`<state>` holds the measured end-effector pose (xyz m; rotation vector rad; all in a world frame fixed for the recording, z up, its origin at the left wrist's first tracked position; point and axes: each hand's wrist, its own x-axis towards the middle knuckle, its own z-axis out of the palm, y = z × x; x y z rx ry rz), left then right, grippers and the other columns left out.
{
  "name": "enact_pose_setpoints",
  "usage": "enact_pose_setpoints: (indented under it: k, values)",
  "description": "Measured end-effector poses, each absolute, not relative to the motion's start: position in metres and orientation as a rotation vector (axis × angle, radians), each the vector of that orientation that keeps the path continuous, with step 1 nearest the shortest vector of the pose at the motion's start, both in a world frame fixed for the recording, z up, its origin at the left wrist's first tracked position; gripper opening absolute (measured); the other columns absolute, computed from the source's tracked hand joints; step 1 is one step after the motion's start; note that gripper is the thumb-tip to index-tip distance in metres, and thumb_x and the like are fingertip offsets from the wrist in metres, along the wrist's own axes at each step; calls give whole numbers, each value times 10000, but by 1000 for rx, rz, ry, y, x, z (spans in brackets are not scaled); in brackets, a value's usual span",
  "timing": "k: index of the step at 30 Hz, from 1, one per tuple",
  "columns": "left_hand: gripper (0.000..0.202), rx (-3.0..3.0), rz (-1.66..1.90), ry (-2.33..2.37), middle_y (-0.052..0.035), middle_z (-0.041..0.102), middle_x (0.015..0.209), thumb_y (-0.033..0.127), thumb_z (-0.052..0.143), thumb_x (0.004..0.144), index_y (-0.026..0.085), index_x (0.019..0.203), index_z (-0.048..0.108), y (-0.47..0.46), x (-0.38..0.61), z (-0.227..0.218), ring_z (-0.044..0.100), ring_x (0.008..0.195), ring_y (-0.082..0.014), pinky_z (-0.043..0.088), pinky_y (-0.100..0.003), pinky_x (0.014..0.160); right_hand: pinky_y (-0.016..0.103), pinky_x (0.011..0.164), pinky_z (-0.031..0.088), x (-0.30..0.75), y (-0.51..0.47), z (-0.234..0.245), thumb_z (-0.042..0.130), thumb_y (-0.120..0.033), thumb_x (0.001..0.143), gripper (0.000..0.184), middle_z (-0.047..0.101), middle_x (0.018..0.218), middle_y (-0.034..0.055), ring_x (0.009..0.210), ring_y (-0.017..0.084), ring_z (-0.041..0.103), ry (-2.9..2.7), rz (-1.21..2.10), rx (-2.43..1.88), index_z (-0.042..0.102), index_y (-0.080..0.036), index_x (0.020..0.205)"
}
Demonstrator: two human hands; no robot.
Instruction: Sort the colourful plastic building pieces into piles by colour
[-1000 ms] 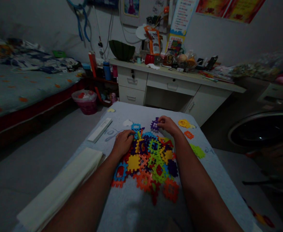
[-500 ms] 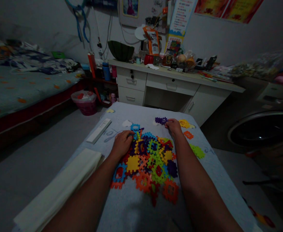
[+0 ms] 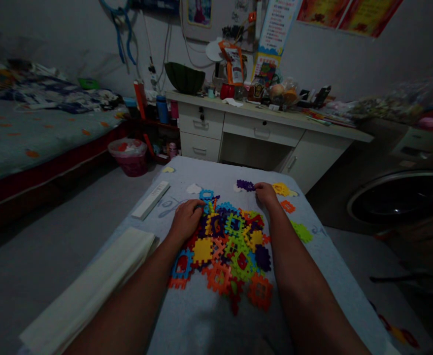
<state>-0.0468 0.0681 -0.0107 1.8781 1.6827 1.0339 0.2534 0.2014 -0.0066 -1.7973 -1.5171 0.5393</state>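
Purple toothed piece (image 3: 245,186) located past the far edge of the multicoloured pile (image 3: 220,244), above or on the pale-blue cloth (image 3: 216,170). Right hand (image 3: 265,194): fingertips at the piece's right edge, pinch not verifiable. Left hand (image 3: 186,218): fingers curled at the pile's left side; grip cannot be determined.

- Tabletop (image 3: 209,170): covered in pale blue cloth.
- Centre: heap of notched pieces (image 3: 234,246), mixed colours, overlapping.
- Right side: yellow piece (image 3: 282,189), orange piece (image 3: 287,206), green piece (image 3: 302,231), outside the heap.
- Left side: white box (image 3: 151,199); long pale bundle (image 3: 90,290) nearer the edge.
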Motion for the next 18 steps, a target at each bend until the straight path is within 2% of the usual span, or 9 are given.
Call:
enact_pose_setpoints:
  k: [4,10,13,18]
  values:
    - [341,1874,1026,1691,-76,700,1142,275,433,839,190,1043,694,68,-46,-10,612,1123,-241,437,-411,1042,367,1025,438,246,198,7,485,-59,726,336,706,1039,75,1031,203,634,-1728,423,-1733,740,-169,916]
    - [337,1863,1026,1707,-67,705,1141,264,438,831,203,1029,704,67,-46,-8,613,1120,-239,439,-409,1039,342,1003,455,205,183,25,527,-109,823,300,698,1133,69,1075,182,626,-2263,681,-1273,721,-177,1042]
    - [336,1862,1035,1693,-66,704,1143,268,445,834,205,1038,705,67,-46,-9,615,1115,-237,442,-404,1035,341,1036,434,181,173,25,523,-107,854,285,691,1185,61,1130,174,612,-2479,751,-1081,713,-189,1049]
    - [339,1877,1047,1689,-60,707,1132,261,444,836,210,1046,705,67,-47,-11,620,1099,-229,442,-396,1033,354,1044,431,165,169,17,512,-52,836,353,698,1193,57,1132,175,618,-2605,713,-1071,699,-198,1096]
